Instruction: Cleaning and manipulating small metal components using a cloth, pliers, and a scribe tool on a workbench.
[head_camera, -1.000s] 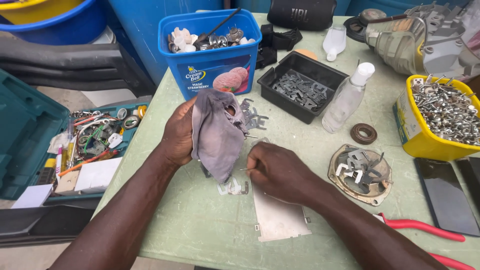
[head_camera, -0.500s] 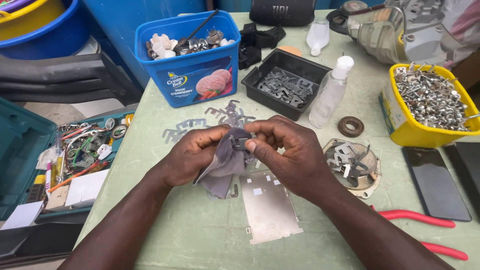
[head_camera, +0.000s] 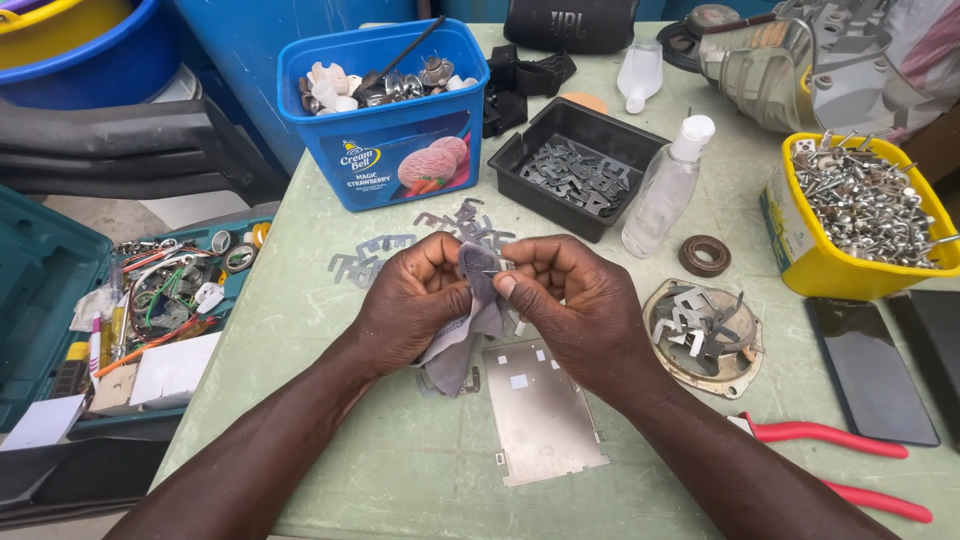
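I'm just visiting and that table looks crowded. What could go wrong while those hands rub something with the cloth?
The grey cloth hides whatever both hands pinch, so a small piece might slip out among the loose metal clips. The right hand hovers above a thin metal plate, whose edges could scratch.

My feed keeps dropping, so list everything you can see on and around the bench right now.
grey cloth: one, pinched by both hands, table centre
flat metal plate: one, silver, below the hands
blue plastic tub: one, far left, holds small parts
black tray: one, holds grey metal clips
clear plastic bottle: one, right of tray
yellow tub: one, full of screws
red-handled pliers: one, near right
left hand: on cloth
right hand: on cloth
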